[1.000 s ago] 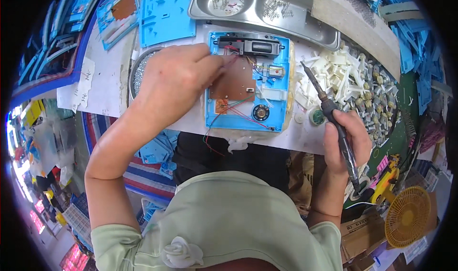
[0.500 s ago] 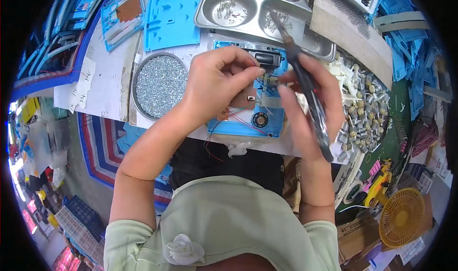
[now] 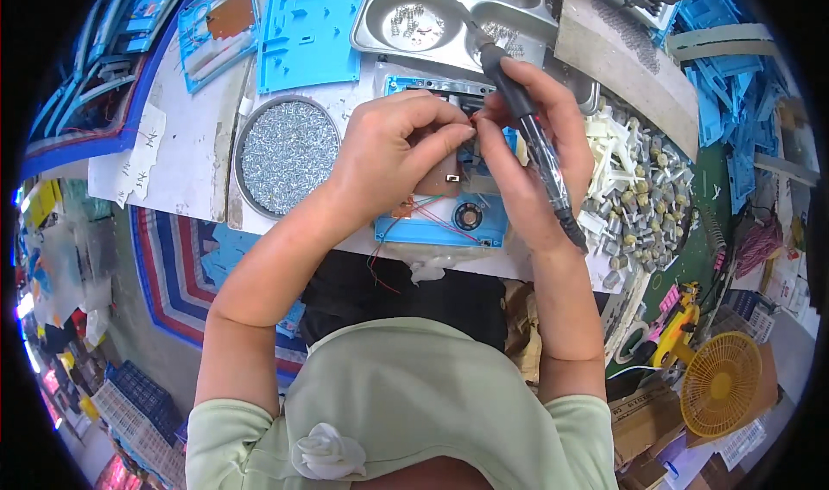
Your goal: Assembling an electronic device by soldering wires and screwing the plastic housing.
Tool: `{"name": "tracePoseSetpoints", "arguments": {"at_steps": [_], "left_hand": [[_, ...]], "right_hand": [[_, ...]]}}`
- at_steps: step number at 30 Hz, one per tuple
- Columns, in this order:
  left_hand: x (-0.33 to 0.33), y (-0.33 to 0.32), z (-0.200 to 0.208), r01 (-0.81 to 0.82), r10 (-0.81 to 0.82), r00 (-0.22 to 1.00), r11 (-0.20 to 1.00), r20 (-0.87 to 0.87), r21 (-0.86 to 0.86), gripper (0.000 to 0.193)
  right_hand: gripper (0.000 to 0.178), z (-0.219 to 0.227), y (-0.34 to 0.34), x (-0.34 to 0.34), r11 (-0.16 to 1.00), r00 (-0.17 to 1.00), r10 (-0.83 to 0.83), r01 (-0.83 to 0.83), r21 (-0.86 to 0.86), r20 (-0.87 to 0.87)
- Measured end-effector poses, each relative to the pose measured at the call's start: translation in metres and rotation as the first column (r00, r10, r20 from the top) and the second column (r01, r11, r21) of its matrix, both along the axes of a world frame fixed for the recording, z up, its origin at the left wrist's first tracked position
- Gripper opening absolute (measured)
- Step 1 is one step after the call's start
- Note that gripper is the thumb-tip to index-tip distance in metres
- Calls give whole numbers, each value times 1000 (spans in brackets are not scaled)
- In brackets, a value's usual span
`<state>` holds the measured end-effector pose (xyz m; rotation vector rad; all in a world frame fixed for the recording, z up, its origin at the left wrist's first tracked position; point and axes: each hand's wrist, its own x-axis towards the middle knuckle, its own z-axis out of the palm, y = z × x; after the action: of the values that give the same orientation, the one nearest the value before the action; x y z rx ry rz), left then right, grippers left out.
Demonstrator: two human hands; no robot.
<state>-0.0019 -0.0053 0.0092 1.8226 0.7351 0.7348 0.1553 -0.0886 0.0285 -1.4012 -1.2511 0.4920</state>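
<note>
Over a blue plastic casing, my left hand is closed in a pinch, apparently on a thin red wire. My right hand grips a black soldering iron, its tapered metal tip slanting up and away over the metal tray. The right thumb and finger meet close to the left fingertips, and what they pinch is hidden. Inside the casing are a round speaker, a brown circuit board with a small switch, and loose red and dark wires. Fingers cover the casing's middle.
Left of the casing stands a round dish of small screws. Beyond lies a compartmented metal tray with springs and small metal parts. Small motors and white plastic pieces pile up at right. More blue casings lie far left.
My right hand has moved left and inward, bringing its fingertips to the left hand's. The soldering iron moved with it, its tip shifting up and left. My left hand stays nearly in place.
</note>
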Motion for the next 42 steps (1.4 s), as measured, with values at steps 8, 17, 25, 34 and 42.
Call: {"name": "tracePoseSetpoints", "arguments": {"at_steps": [8,17,25,34,42], "left_hand": [[-3,4,5,-11,22,998,986,-65,167,10],[-1,0,2,-33,97,978,948,-186,317,11],[-2,0,1,-65,121,979,947,-162,314,10],[-3,2,-2,-54,97,984,962,-149,266,10],[-2,2,-3,-71,113,983,960,-145,270,9]], "right_hand": [[49,-8,-20,5,993,973,-113,117,-9,201],[32,14,-51,27,994,975,-72,54,94,209],[34,9,-65,36,991,949,60,-93,93,310],[33,2,-60,29,985,915,78,-132,111,396],[34,2,-59,28,991,910,75,-112,68,407]]}}
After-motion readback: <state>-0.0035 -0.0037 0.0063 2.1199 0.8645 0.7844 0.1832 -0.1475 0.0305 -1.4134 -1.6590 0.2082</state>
